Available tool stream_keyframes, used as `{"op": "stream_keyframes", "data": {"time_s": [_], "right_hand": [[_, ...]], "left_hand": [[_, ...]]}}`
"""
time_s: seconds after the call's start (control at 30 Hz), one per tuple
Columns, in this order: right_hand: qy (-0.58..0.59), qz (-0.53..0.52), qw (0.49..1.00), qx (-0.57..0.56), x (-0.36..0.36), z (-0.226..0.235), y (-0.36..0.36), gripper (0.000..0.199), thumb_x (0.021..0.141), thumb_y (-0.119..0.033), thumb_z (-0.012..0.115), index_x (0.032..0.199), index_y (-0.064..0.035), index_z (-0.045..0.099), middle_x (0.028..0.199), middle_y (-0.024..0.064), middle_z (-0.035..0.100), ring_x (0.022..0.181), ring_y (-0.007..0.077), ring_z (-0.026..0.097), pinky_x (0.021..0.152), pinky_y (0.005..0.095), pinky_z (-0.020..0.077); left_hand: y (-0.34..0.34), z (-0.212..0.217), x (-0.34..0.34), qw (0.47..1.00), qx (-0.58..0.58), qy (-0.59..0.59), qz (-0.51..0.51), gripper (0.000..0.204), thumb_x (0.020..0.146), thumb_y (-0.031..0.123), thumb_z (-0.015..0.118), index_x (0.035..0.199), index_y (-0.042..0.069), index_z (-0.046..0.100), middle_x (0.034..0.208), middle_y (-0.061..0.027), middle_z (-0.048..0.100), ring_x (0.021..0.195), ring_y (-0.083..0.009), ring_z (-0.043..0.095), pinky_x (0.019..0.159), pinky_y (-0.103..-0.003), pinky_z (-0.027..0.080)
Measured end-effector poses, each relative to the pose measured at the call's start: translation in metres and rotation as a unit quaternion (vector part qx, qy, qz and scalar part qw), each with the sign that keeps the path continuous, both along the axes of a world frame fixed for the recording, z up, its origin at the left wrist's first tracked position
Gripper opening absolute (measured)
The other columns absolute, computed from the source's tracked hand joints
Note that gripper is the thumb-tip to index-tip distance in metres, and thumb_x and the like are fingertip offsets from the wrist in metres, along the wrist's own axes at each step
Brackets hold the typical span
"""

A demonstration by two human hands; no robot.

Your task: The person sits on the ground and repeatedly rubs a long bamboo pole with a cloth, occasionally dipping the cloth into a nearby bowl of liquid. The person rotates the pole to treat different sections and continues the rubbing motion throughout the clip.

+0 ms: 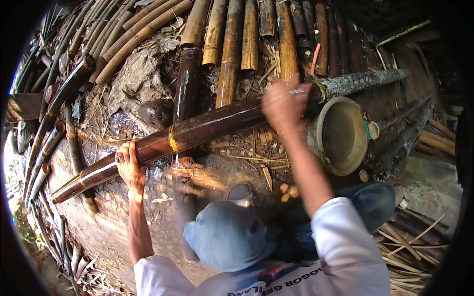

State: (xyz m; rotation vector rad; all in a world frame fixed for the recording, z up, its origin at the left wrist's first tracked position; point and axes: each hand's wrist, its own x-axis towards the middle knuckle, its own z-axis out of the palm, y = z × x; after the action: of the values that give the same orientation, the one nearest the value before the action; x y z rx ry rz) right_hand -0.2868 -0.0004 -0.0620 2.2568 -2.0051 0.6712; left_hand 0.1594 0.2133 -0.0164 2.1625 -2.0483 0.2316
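Several fingers of the left hand close over a glossy dark bamboo pole; the right hand blurs farther along it, grip impossible to tell. The pole crosses a bamboo support, near a basin; if slick, it could roll there and slip loose.

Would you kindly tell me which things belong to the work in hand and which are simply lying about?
Apparently in use:
- dark bamboo pole, left hand on it, right hand blurred, over it
- bucket, perhaps, close by

Apparently lying about:
- curved bamboo poles, upper left
- crumpled grey sheet
- orange-red stick
- split strips, lower right
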Motion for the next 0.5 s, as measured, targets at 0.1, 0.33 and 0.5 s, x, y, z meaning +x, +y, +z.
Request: {"op": "stream_keyframes", "data": {"time_s": [0.1, 0.33, 0.5], "right_hand": [[0.133, -0.091, 0.983, -0.087, -0.078, 0.033, -0.054, 0.021, 0.102, -0.032, 0.053, 0.113, -0.0232, 0.068, 0.101, 0.0102, 0.071, 0.100, 0.0322, 0.067, 0.107, 0.0641, 0.0387], [-0.108, 0.313, 0.941, 0.065, 0.224, 0.024, 0.059, 0.030, 0.094, -0.028, 0.063, 0.121, -0.0154, 0.069, 0.129, 0.0060, 0.065, 0.142, 0.0284, 0.044, 0.123, 0.0622, 0.0201], [-0.048, 0.131, 0.982, 0.125, 0.103, 0.018, 0.011, 0.022, 0.099, -0.032, 0.055, 0.107, -0.0179, 0.070, 0.125, 0.0121, 0.068, 0.139, 0.0361, 0.046, 0.123, 0.0642, 0.0106]], "left_hand": [[-0.007, -0.017, -0.004, 0.998, -0.006, -0.029, 0.055, 0.096, 0.055, 0.002, 0.079, 0.146, 0.007, 0.048, 0.139, -0.0140, 0.053, 0.134, -0.0338, 0.047, 0.117, -0.051, 0.032], [-0.048, -0.024, -0.024, 0.995, -0.063, -0.045, 0.066, 0.096, 0.069, 0.007, 0.073, 0.157, 0.011, 0.036, 0.153, -0.0103, 0.043, 0.145, -0.0326, 0.038, 0.124, -0.054, 0.021], [-0.058, 0.023, -0.004, 0.964, 0.227, -0.100, 0.096, 0.125, 0.060, 0.047, 0.093, 0.161, 0.013, 0.027, 0.146, -0.0150, 0.045, 0.136, -0.0355, 0.043, 0.118, -0.052, 0.030]]}}
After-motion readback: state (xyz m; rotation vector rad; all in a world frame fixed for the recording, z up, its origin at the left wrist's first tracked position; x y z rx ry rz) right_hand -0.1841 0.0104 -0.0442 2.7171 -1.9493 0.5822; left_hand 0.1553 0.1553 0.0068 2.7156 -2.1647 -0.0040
